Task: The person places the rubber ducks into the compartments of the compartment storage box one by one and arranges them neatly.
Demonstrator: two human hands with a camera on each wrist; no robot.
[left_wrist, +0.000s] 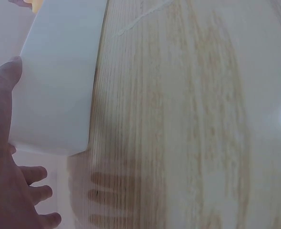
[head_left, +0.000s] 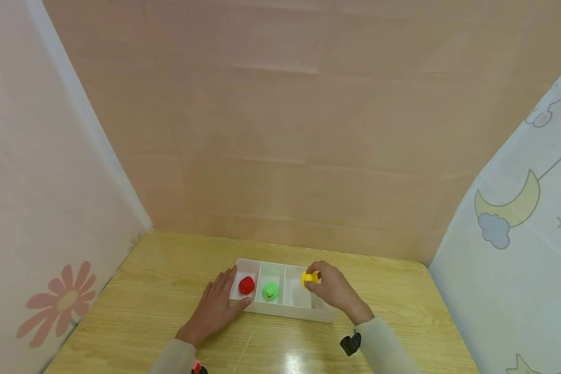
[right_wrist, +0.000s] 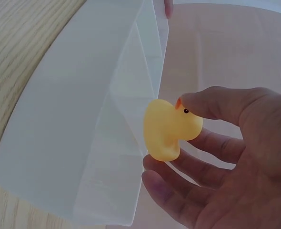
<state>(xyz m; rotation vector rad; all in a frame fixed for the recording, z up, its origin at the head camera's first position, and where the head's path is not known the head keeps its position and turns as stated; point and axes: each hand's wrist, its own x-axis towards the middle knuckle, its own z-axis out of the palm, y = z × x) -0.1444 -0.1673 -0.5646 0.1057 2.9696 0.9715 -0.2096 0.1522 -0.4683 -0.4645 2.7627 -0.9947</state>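
A yellow rubber duck (right_wrist: 162,131) is pinched between the thumb and fingers of my right hand (head_left: 333,286), over the right part of a white divided tray (head_left: 285,310). In the right wrist view the duck lies tilted, with my thumb at its head. My left hand (head_left: 217,306) rests against the tray's left end, its fingers stretched along that side and its thumb (left_wrist: 9,71) touching the front wall. A red ball-like toy (head_left: 246,285) sits in the leftmost compartment. Beside it, a green toy (head_left: 270,291) with a small orange beak lies in the second compartment.
The tray stands on a light wood-grain table (head_left: 168,280). A plain tan sheet (head_left: 280,156) hangs behind the table. Pale printed cloths stand at both sides, with a flower (head_left: 67,300) on the left and a moon (head_left: 514,202) on the right.
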